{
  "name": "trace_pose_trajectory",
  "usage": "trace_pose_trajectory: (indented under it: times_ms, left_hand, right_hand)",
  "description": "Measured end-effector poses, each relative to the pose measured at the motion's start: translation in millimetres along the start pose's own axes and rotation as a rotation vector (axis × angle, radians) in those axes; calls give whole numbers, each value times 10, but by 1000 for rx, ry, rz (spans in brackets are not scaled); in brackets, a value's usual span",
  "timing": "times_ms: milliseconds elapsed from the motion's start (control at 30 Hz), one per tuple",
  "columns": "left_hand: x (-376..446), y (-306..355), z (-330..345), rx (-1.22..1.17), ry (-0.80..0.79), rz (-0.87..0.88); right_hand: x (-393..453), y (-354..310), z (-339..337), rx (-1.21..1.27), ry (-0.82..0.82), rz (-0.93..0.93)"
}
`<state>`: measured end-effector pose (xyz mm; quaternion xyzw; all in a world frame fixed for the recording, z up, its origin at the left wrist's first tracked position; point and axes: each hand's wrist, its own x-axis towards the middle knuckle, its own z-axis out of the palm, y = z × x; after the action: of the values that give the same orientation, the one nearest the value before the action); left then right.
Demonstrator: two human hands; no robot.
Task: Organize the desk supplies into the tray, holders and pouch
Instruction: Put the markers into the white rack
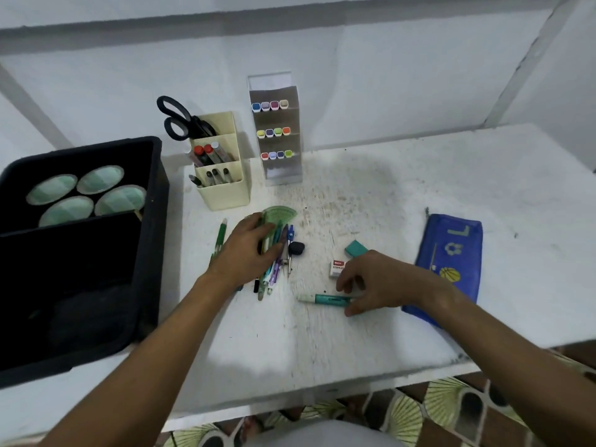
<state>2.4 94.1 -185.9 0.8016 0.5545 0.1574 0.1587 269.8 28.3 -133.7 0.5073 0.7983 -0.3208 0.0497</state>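
Observation:
My left hand [246, 250] lies over a bundle of pens and pencils [272, 272] and a green protractor [280, 215], fingers curled round them. A compass [289, 245] and a dark sharpener [296, 248] sit just right of it; a green pen [220, 237] lies to its left. My right hand [374, 282] pinches a teal pen [325, 299] lying on the desk. A white eraser [337, 268] and a teal eraser [355, 247] lie by that hand. The blue pouch [451, 253] lies to the right.
A black tray [151, 221] with four round green-lined cups [87, 195] stands at the left. A cream pen holder [222, 175] with scissors [180, 119] and markers stands behind the pile, a clear marker rack [277, 133] beside it. The white desk's front edge [322, 391] is near.

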Motion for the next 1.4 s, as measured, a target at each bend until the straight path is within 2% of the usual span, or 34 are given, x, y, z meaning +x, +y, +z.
trace_pose_trajectory:
  times_ms: [267,533,767,900,1033,1200,1400]
  left_hand:
    - [-55,-21,44,-48,15,21]
    - [-108,-115,81,-62,76,49]
    - [-109,-147,130,-55,96,40]
    - [-110,-154,140,-46,119,39]
    - [-121,-138,141,-61,149,46]
    - [-130,-154,164,-77,159,25]
    - [-135,-141,161,-97,171,15]
  right_hand:
    - [-36,-4,67,-73,49,-44]
    - [111,-67,-368,387,268,-82]
    - [491,-122,-629,613,610,-38]
    - [717,-187,-797,447,875,-20]
    - [890,-202,-915,246,1010,-38]
    - [1056,-148,-889,158,1090,-56]
    - [1254,-144,-883,156,1020,-86]
